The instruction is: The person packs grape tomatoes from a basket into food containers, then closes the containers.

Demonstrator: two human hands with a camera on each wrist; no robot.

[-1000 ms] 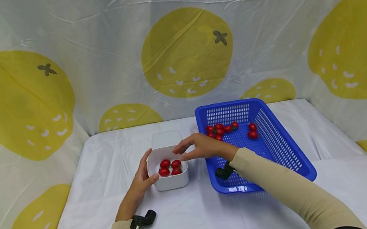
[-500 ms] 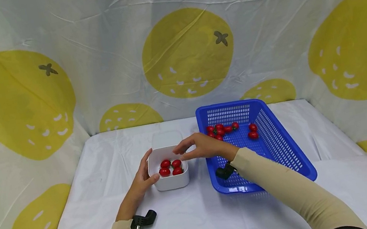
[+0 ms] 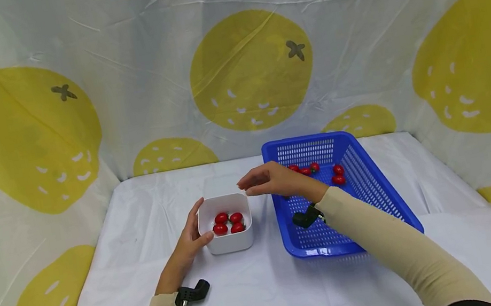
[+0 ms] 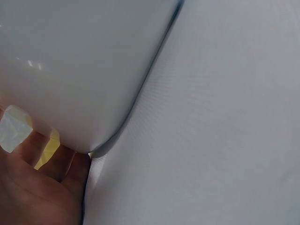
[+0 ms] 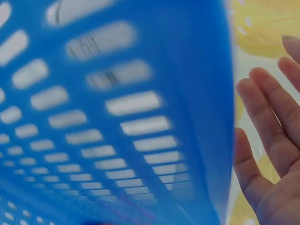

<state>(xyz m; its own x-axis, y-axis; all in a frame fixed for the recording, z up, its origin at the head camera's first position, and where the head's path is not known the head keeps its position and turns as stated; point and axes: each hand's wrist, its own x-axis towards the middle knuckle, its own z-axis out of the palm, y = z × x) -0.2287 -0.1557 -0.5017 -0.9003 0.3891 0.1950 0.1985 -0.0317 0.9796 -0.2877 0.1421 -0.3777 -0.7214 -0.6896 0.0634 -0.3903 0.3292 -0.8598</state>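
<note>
We see the left hand (image 3: 187, 244) holding the small white plastic box (image 3: 227, 232) from its left side, with the thumb on the front wall and the fingers curled round the back edge. The box stands on the white cloth worktop (image 3: 259, 291). Four little red tomatoes (image 3: 228, 222) lie inside it. In the left wrist view the white wall of the box (image 4: 79, 65) fills most of the picture, right next to the palm (image 4: 37, 187).

The right hand (image 3: 275, 183) hangs in the air over the left rim of the blue plastic basket (image 3: 369, 192), just beside the box. Its fingers (image 5: 272, 117) are straight and loose and hold nothing. More red tomatoes (image 3: 326, 172) lie at the far end of the basket.
</note>
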